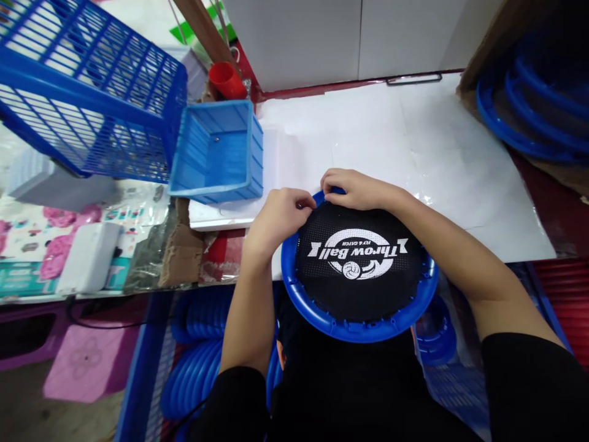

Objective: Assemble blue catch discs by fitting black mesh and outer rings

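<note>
A round throw-ball racket disc (361, 288) with a black mesh centre and white "Throw Ball" print leans between the table edge and my body. Its blue plastic ring (317, 316) has small pegs along the inside, and the print reads upside down from here. My left hand (288, 212) pinches the far rim at the upper left, fingers curled. Close beside it, my right hand (347, 189) grips the rim at the top, thumb on the near side and fingers over the far side. Both sets of fingertips are partly hidden.
A light blue bin (216, 150) with a tiny item inside stands at left, beside a blue mesh basket (115, 92) and a red cup (227, 80). Blue rings (529, 123) fill a carton at right. Stacked blue rings (197, 368) lie below the table, near a pink stool (87, 356).
</note>
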The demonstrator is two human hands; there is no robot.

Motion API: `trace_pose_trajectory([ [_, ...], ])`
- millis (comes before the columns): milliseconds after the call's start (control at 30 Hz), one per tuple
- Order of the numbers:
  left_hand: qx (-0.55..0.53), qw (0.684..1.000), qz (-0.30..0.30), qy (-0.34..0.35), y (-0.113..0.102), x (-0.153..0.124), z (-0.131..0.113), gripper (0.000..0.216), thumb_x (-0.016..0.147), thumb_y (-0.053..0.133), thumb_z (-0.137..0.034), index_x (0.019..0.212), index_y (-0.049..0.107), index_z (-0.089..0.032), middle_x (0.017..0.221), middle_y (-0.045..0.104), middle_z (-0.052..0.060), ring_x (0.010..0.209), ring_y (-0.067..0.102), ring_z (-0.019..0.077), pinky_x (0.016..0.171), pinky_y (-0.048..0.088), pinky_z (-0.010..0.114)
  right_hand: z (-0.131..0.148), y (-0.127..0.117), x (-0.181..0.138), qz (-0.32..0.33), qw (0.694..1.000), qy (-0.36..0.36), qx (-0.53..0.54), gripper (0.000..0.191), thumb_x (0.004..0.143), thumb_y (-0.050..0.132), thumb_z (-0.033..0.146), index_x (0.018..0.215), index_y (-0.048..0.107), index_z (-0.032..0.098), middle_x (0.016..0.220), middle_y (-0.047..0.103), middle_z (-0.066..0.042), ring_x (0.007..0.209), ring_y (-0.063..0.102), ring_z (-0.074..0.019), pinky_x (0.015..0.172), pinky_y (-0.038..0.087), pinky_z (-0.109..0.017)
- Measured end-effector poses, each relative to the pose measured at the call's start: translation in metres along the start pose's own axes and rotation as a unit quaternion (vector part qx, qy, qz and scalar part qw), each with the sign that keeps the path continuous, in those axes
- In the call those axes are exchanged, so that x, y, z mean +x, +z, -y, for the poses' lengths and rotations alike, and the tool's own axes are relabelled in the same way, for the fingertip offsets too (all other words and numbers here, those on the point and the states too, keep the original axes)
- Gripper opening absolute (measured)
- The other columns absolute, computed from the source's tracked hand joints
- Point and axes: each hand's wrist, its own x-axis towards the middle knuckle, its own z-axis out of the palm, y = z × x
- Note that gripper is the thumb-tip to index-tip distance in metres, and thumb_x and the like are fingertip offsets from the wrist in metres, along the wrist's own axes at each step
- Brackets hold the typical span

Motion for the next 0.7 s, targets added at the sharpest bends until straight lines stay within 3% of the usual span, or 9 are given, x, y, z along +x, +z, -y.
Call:
trace_pose_trajectory([
  [233, -0.010, 0.999, -0.021, 0.033, 0.006, -0.010, 0.004, 0.025, 0.088, 0.058, -0.009, 0.088, 0.079, -0.022, 0.092, 0.082, 0.004, 0.085, 0.074, 0.0203, 0.093, 0.059, 0.036, 0.000, 0.000, 0.000, -0.003, 1.000, 0.004, -0.003, 0.008, 0.094, 0.058, 0.019, 0.088, 0.056, 0.024, 0.109, 0.065, -0.008, 0.106, 0.061, -0.0256, 0.104, 0.050, -0.045],
  [467, 0.063, 0.997, 0.027, 0.024, 0.003, -0.007, -0.004, 0.031, 0.088, 0.052, -0.003, 0.097, 0.078, -0.019, 0.100, 0.080, 0.008, 0.095, 0.074, 0.0235, 0.098, 0.058, 0.039, 0.004, 0.000, -0.001, -0.013, 0.999, 0.009, -0.032, 0.004, 0.097, 0.060, 0.024, 0.093, 0.061, 0.023, 0.111, 0.066, -0.009, 0.106, 0.061, -0.0253, 0.101, 0.050, -0.043],
  [600, 0.114, 0.990, -0.008, 0.087, 0.001, -0.005, -0.010, 0.033, 0.089, 0.048, -0.002, 0.094, 0.077, -0.017, 0.110, 0.076, 0.012, 0.103, 0.072, 0.0262, 0.100, 0.057, 0.043, 0.004, -0.020, -0.012, -0.067, 0.995, 0.026, -0.076, 0.013, 0.102, 0.062, 0.035, 0.100, 0.066, 0.022, 0.112, 0.067, -0.009, 0.110, 0.060, -0.0270, 0.104, 0.047, -0.045],
  [700, 0.091, 0.981, 0.001, 0.174, 0.005, 0.003, -0.015, 0.030, 0.096, 0.049, -0.008, 0.109, 0.075, -0.017, 0.118, 0.074, 0.012, 0.111, 0.070, 0.0257, 0.103, 0.056, 0.042, -0.001, -0.050, -0.033, -0.074, 0.992, 0.053, -0.084, 0.019, 0.101, 0.063, 0.039, 0.098, 0.070, 0.021, 0.114, 0.069, -0.009, 0.113, 0.061, -0.0276, 0.108, 0.046, -0.046],
])
